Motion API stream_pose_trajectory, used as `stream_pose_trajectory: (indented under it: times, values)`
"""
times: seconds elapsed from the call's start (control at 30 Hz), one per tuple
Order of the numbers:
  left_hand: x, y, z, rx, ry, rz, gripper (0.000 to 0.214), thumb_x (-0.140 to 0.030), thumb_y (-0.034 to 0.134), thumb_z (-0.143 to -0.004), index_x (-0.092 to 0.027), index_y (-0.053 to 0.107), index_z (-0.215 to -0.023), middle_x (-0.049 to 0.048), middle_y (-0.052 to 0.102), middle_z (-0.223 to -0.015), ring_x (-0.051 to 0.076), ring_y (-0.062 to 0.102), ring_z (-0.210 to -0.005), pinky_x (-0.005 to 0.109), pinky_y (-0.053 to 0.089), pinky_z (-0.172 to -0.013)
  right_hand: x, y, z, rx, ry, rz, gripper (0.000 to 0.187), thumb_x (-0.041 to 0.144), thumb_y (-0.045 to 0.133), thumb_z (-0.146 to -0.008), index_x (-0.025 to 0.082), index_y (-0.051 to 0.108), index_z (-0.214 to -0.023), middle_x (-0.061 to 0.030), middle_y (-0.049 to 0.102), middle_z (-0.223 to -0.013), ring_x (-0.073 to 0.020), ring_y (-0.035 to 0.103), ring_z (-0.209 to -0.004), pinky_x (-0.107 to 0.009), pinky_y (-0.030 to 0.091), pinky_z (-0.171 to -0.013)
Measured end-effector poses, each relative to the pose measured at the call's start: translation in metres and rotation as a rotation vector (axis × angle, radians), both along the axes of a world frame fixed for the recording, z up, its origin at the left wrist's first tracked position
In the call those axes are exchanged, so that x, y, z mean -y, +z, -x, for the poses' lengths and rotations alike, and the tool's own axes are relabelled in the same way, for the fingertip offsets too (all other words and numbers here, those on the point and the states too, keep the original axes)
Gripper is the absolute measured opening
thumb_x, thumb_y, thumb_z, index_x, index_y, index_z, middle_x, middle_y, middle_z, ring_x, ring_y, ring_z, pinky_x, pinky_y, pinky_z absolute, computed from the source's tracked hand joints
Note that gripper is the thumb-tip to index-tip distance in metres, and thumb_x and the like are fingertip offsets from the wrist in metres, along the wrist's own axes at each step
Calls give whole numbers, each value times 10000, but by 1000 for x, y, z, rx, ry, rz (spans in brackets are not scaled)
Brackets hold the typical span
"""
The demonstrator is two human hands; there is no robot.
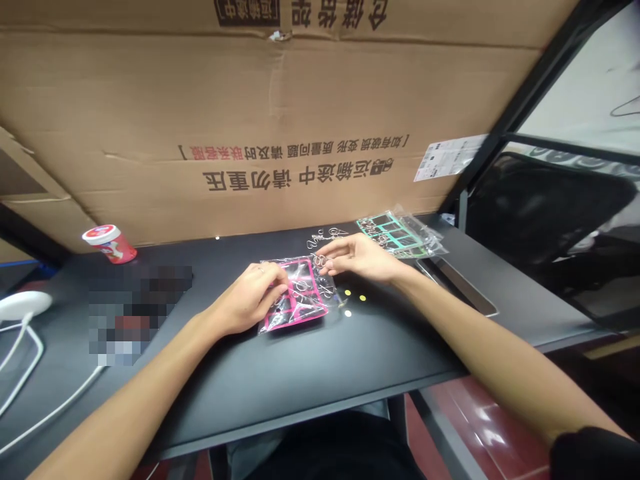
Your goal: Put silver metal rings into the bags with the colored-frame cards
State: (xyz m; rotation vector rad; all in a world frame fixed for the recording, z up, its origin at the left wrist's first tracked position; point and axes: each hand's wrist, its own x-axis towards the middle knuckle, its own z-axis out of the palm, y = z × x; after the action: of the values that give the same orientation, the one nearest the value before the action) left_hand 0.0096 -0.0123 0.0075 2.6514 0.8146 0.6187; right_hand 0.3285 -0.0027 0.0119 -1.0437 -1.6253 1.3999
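Pink-framed plastic packet [305,300] lies flat on the black desk [300,380], its left edge gripped by the curled left hand [247,298], while the partly open right hand [357,258] reaches its top corner beside loose wire shapes [316,243].

A large cardboard carton [280,107] is stood behind a black desk [385,360], its side printed with black and red Chinese characters, and a white label [449,157] is stuck near its right edge. A red-and-white cylindrical tub [109,244] is laid on its side at the far left of the desktop. Beside it, a patch [135,313] is pixelated beyond recognition. A white rounded object [23,305] is seen at the left edge, with a white cable [50,407] run across the desk. A flat metal-edged slab [457,287] is placed at the right, beyond which a black panel [545,213] is propped. Red floor tiles [480,427] are visible below.
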Motion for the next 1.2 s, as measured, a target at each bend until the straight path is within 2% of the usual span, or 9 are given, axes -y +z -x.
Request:
stream_pose_trajectory:
  times: [0.2,0.4,0.5,0.57,0.67,0.8,0.9,1.1,1.2]
  values:
    - [1,1,0,-3,-6,5,136,-276,468,-1152,-229,588,-1109,20,684,-1098,193,616,-1014,392,441,-1013,3,0,4,153,-11,-124,339,460,841,-908,155,844,-1056,-95,856,-858,-246,847,-807,-377,722,-782]
    - [1,0,0,-2,-4,7,138,-277,468,-1151,-230,591,-1111,17,691,-1099,193,621,-1011,391,442,-1012,3,-2,5,146,-41,-273,261,425,860,-892,189,820,-996,-64,842,-893,-219,818,-814,-371,691,-809]
    - [1,1,0,-1,-3,10,140,-286,471,-1152,-231,592,-1107,14,693,-1111,190,628,-1026,384,443,-1018,5,-2,3,158,59,-270,316,349,850,-890,199,796,-1163,-81,843,-1114,-224,818,-976,-393,672,-926]
    - [1,1,-1,4,-5,13,142,-283,471,-1151,-229,594,-1106,15,694,-1115,187,631,-1033,383,443,-1027,6,0,0,202,160,-286,336,307,834,-894,196,780,-1208,-79,834,-1136,-225,807,-1023,-391,651,-963]
    - [1,2,-1,6,-5,12,148,-281,468,-1149,-225,595,-1098,20,696,-1107,189,631,-1026,388,445,-1024,7,4,-4,413,242,-394,295,324,853,-882,196,798,-1141,-52,814,-1001,-199,768,-881,-335,623,-830]
    - [1,1,-1,-5,2,7,147,-295,475,-1147,-223,593,-1095,27,697,-1090,199,626,-1014,397,450,-1001,8,8,-2,670,321,-543,228,293,831,-904,200,822,-1112,-60,783,-1021,-175,706,-813,-300,555,-743]
    - [1,1,-1,-3,3,11,148,-294,471,-1147,-224,591,-1097,30,699,-1092,199,631,-1011,403,450,-1008,9,8,1,693,360,-522,119,169,714,-931,186,794,-1017,-37,775,-920,-154,691,-740,-275,532,-704]
    - [1,1,-1,-8,10,14,155,-293,461,-1146,-228,595,-1103,35,699,-1099,205,630,-1012,406,454,-1002,7,1,-2,723,329,-474,250,24,633,-794,198,716,-953,38,713,-723,-135,653,-620,-249,483,-629]
    - [0,1,-1,-6,13,10,154,-296,466,-1145,-231,599,-1104,31,699,-1103,202,631,-1014,398,458,-1001,4,-1,-6,749,299,-534,250,55,663,-809,195,723,-1007,13,723,-798,-146,651,-681,-258,483,-664]
